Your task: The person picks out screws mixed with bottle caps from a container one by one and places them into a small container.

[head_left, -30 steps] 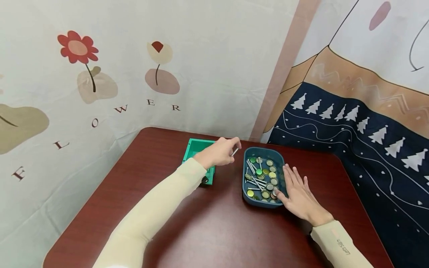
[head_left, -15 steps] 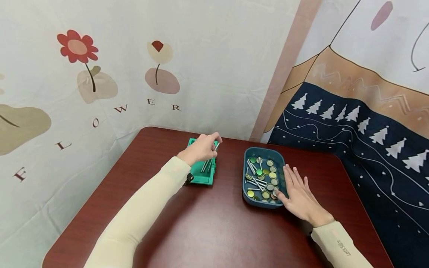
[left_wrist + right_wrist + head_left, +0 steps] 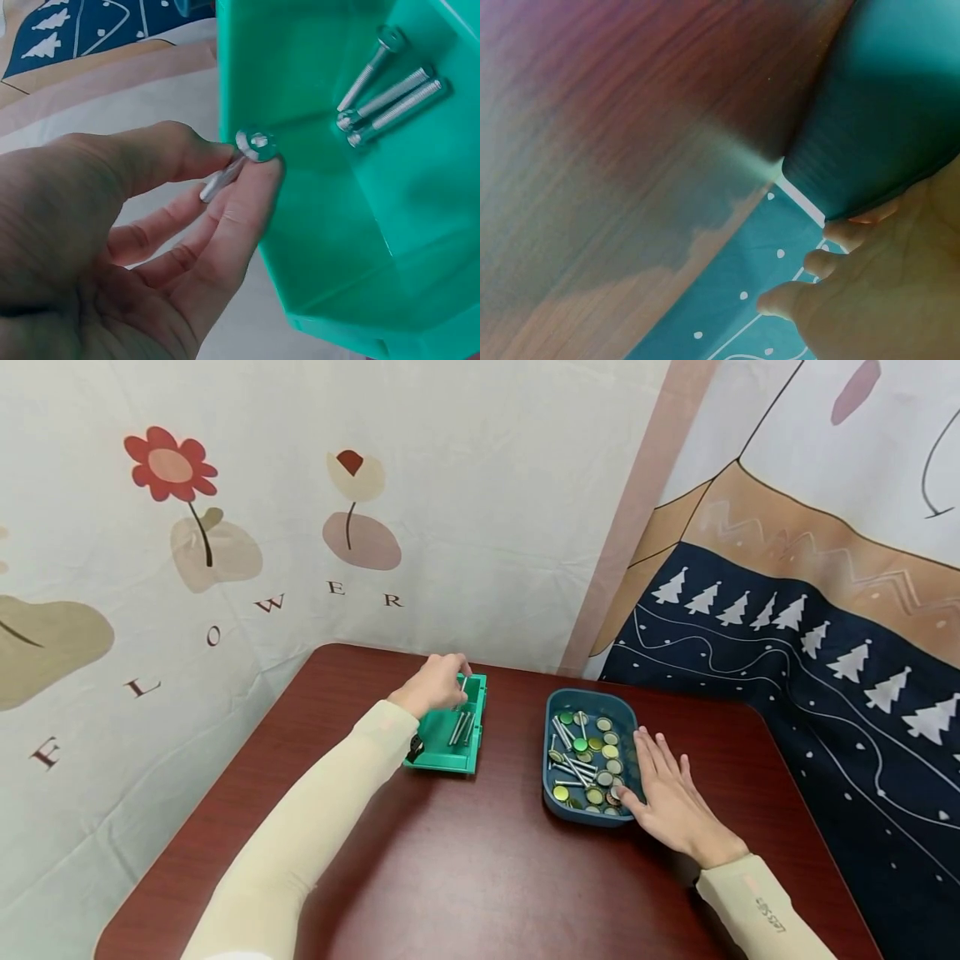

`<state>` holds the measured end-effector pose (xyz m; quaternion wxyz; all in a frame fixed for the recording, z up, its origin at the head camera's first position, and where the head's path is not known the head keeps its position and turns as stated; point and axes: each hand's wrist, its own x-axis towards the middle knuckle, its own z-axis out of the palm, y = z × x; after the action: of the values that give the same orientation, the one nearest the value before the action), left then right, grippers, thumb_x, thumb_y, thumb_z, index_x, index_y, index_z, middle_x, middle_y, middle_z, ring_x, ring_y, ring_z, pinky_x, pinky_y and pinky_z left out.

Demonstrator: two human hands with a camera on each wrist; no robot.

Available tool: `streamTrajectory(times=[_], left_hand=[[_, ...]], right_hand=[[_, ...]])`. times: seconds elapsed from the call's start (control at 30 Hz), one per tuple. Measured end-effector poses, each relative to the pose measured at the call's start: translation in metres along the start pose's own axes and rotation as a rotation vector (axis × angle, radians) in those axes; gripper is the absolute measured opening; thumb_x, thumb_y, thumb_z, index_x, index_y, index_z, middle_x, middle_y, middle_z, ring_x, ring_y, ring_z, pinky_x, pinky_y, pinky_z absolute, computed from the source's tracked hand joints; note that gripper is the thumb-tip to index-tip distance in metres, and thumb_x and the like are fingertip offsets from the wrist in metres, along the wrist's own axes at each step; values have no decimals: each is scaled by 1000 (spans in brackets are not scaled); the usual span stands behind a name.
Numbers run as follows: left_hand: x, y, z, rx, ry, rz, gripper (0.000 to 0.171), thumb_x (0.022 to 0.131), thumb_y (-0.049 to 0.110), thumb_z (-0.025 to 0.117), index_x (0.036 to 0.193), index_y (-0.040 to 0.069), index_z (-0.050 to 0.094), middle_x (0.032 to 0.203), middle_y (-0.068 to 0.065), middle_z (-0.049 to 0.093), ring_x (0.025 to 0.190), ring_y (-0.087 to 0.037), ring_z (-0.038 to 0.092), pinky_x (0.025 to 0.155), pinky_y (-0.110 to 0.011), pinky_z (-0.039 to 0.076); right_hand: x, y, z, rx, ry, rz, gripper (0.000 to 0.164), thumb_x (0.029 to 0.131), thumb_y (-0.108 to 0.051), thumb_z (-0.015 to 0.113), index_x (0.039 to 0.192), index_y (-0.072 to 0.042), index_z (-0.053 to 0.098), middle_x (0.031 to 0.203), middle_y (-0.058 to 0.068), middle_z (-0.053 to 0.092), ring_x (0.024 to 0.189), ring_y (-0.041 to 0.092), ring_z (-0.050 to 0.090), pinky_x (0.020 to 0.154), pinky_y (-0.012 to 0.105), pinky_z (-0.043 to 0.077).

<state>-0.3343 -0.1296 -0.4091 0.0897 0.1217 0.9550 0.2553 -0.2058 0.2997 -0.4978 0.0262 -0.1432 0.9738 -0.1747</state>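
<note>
Between thumb and fingers my left hand (image 3: 431, 685) pinches a silver bolt (image 3: 256, 145) with a round socket head. It hovers over the far left part of a green plastic box (image 3: 438, 762). Three similar bolts (image 3: 397, 102) lie together inside that box. On the right, a dark blue tray (image 3: 588, 817) contains several bolts (image 3: 576, 769) mixed with bottle caps (image 3: 610, 752) in silver, yellow and green. My right hand (image 3: 675, 810) rests against the tray's right side, fingers straight and thumb over the rim. In the right wrist view the fingers are partly hidden.
Both containers stand on a reddish-brown wooden table (image 3: 517, 877), with a strip of tabletop between them. A pale printed cloth (image 3: 480, 527) hangs right behind the table, and a dark blue cloth with white trees (image 3: 825, 743) hangs along its right edge.
My left hand has carried the bolt leftward from the gap between the containers to over the green box, uncovering the bolts in it. The right hand and blue tray stay in place.
</note>
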Motion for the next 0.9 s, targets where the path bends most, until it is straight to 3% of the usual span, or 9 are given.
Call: streamTrajectory(times=[0.1, 0.23, 0.33, 0.4, 0.47, 0.6, 0.77, 0.9], left_hand=[[1, -3, 2, 7, -31, -32, 43, 110, 5, 74, 152, 1, 64, 110, -18, 79, 86, -26, 76, 82, -38, 60], [2, -4, 4, 54, -62, -52, 40, 109, 0, 72, 149, -4, 68, 129, -25, 81, 78, -24, 80, 76, -34, 63], [3, -4, 6, 108, -84, -78, 8, 110, -4, 67, 111, -1, 74, 101, -19, 75, 61, -19, 61, 63, -30, 52], [5, -3, 7, 149, -90, -90, 25, 112, -6, 63, 89, 5, 65, 81, -11, 60, 58, -17, 46, 60, -31, 43], [6, -3, 7, 186, -95, -101, 41, 114, -5, 61, 78, 12, 51, 69, -5, 37, 60, -18, 35, 59, -33, 38], [5, -4, 7, 213, -61, -80, 35, 113, -3, 66, 81, 10, 58, 70, -4, 38, 64, -19, 36, 64, -35, 40], [0, -5, 6, 202, -8, -35, 6, 112, 4, 74, 107, 2, 72, 87, -11, 60, 73, -22, 54, 72, -37, 49], [-4, -3, 6, 207, 37, -13, 22, 113, 9, 74, 133, 0, 72, 116, -17, 75, 90, -27, 69, 81, -39, 58]], right_hand=[[0, 0, -1, -9, 10, -7, 101, 116, -48, 65, 187, -2, 8, 196, 25, 9, 180, 58, 7, 136, 91, 10], [0, -1, -2, -16, 16, -12, 101, 116, -45, 67, 186, 0, 10, 195, 26, 11, 180, 59, 9, 135, 92, 11], [0, -1, -2, -14, 10, -10, 101, 115, -45, 67, 186, 0, 11, 196, 26, 11, 180, 58, 8, 136, 91, 10], [0, -1, -2, -18, 10, -10, 101, 115, -45, 67, 186, 0, 11, 195, 26, 11, 180, 58, 9, 136, 91, 11], [0, -2, -2, -22, 11, -11, 101, 116, -45, 67, 186, 0, 11, 195, 26, 12, 180, 58, 9, 136, 91, 11], [0, -2, -2, -26, 10, -12, 101, 116, -45, 67, 186, 0, 11, 195, 26, 12, 180, 58, 9, 136, 91, 12], [0, -2, -2, -16, 2, -3, 101, 115, -45, 67, 186, -1, 9, 196, 26, 10, 180, 58, 8, 136, 91, 10], [0, -2, -2, -16, 0, 0, 101, 115, -46, 67, 186, -1, 10, 196, 26, 11, 180, 58, 8, 136, 91, 10]])
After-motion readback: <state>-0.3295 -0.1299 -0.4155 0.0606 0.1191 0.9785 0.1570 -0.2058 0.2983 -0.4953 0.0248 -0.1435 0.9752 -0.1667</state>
